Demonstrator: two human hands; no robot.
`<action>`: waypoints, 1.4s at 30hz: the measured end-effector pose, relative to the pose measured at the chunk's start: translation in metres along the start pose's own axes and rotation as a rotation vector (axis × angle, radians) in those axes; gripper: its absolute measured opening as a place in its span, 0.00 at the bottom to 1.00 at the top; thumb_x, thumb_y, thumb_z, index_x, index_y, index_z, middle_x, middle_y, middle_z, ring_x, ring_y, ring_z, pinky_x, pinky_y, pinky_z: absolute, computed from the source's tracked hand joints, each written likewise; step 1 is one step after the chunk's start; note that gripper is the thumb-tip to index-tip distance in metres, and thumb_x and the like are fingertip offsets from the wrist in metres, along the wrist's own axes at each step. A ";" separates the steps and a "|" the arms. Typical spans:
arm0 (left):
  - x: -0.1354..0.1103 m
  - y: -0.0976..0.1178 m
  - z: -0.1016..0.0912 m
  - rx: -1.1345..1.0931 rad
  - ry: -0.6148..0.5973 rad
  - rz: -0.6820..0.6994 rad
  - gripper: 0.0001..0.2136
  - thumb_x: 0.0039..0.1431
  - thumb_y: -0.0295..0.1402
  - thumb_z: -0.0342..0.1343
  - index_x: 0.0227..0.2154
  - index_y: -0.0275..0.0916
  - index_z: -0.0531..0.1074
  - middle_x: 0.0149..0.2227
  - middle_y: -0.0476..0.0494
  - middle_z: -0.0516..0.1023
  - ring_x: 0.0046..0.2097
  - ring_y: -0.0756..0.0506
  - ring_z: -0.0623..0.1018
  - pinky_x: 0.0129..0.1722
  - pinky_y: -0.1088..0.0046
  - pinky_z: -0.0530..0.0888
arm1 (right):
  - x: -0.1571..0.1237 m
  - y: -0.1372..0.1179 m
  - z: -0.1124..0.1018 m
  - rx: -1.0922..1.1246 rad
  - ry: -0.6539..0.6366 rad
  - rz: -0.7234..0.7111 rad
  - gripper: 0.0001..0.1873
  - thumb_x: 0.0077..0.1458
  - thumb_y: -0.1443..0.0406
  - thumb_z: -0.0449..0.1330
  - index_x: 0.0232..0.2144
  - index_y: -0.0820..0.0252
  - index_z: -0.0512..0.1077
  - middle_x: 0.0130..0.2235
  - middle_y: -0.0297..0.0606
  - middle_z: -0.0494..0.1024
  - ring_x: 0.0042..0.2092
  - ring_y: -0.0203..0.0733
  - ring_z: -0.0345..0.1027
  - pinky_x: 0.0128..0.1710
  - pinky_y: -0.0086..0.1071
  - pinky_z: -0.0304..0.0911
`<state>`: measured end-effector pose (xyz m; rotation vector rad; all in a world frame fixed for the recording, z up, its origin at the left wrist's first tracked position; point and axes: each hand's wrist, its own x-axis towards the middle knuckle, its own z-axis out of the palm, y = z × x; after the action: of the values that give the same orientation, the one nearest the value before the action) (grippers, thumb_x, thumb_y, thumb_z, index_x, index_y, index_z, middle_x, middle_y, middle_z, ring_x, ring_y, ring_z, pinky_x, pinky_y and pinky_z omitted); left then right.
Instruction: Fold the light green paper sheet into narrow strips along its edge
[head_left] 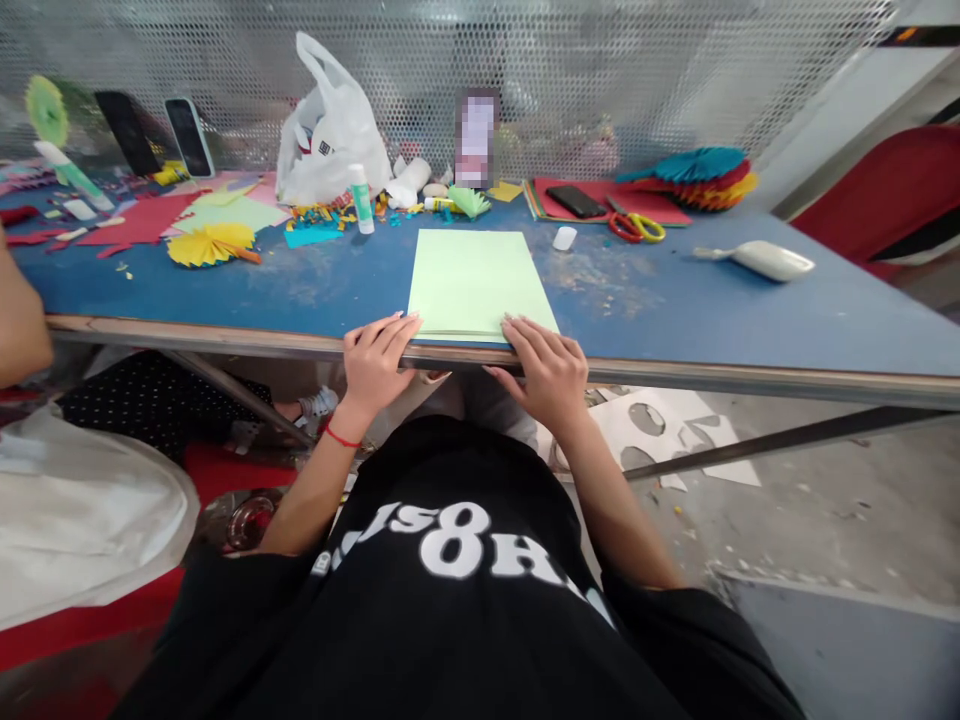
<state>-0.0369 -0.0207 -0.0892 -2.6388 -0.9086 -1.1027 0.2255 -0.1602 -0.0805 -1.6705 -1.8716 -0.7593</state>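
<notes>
A light green sheet of paper (476, 275) lies at the front edge of the blue table, with a narrow folded strip along its near side. On the sheet's near left corner rest the fingertips of my left hand (376, 362), stretched out and pressing down. My right hand (549, 368) lies over the near right part of the strip, its fingers extended flat on the paper and its thumb apart at the table edge. Neither hand is closed around anything. A white cap (564, 238) sits just right of the paper.
Behind the paper stand a glue stick (361, 200), a white plastic bag (330, 130) and a blurred phone (476, 140). Scissors (636, 228) and a dark phone (576, 202) lie on coloured paper. Farther right is a whitish bottle-like object (772, 260). Another person's arm (19, 320) shows at left.
</notes>
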 end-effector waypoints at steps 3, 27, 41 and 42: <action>-0.001 0.003 0.003 0.029 0.030 -0.021 0.27 0.64 0.28 0.55 0.65 0.47 0.74 0.65 0.45 0.79 0.65 0.35 0.78 0.61 0.49 0.68 | 0.000 -0.002 -0.002 0.015 -0.035 0.029 0.32 0.72 0.48 0.56 0.69 0.58 0.69 0.67 0.44 0.77 0.68 0.51 0.71 0.61 0.42 0.64; -0.001 0.001 0.018 0.008 0.143 -0.063 0.25 0.61 0.31 0.58 0.61 0.48 0.78 0.60 0.42 0.83 0.62 0.32 0.79 0.62 0.49 0.65 | -0.002 -0.002 0.000 -0.068 -0.068 0.034 0.34 0.74 0.46 0.52 0.70 0.59 0.68 0.69 0.43 0.75 0.70 0.48 0.68 0.61 0.40 0.61; 0.020 0.017 -0.043 -0.221 -0.090 -0.020 0.30 0.63 0.44 0.68 0.66 0.46 0.70 0.73 0.34 0.69 0.71 0.30 0.71 0.73 0.40 0.60 | -0.009 -0.004 -0.004 0.036 0.488 -0.157 0.27 0.68 0.67 0.65 0.62 0.31 0.74 0.41 0.18 0.89 0.36 0.37 0.77 0.42 0.41 0.62; 0.024 0.018 -0.048 -0.305 -0.023 -0.037 0.29 0.64 0.46 0.68 0.64 0.45 0.71 0.71 0.34 0.71 0.70 0.31 0.72 0.72 0.44 0.64 | -0.007 -0.008 -0.006 -0.003 0.524 -0.126 0.26 0.67 0.66 0.67 0.61 0.29 0.75 0.39 0.19 0.88 0.34 0.38 0.75 0.42 0.42 0.61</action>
<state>-0.0421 -0.0407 -0.0367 -2.8900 -0.8574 -1.3180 0.2182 -0.1696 -0.0815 -1.2065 -1.6034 -1.1247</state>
